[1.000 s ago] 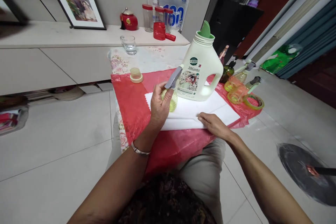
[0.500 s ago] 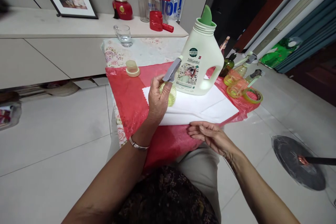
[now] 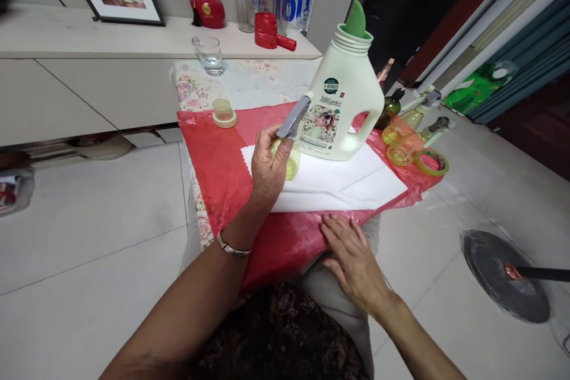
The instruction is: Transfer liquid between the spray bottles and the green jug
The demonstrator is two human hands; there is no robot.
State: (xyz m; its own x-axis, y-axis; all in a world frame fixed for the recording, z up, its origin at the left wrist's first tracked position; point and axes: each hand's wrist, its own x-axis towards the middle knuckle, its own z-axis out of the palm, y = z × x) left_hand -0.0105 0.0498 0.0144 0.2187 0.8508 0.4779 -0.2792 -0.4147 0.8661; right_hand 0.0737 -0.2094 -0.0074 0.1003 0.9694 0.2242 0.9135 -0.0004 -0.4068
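Note:
My left hand [image 3: 267,169] is wrapped round a small yellow spray bottle [image 3: 290,157] with a grey trigger head, standing on a white cloth [image 3: 351,181]. Just behind it stands a large white detergent jug [image 3: 341,101] with a green spout. My right hand [image 3: 351,258] lies flat with its fingers stretched out on the hanging front of the red plastic sheet [image 3: 218,160], near my lap, holding nothing.
A small yellow cap [image 3: 224,113] lies on the red sheet at the back left. Several spray bottles [image 3: 407,142] and a tape ring [image 3: 431,161] crowd the right edge. A glass [image 3: 208,54], red teapot [image 3: 206,9] and jars sit on the sideboard behind. A fan base [image 3: 507,276] stands on the floor right.
My right hand slid back off the white cloth towards me and now lies flat on the red sheet's front. My left hand kept hold of the spray bottle.

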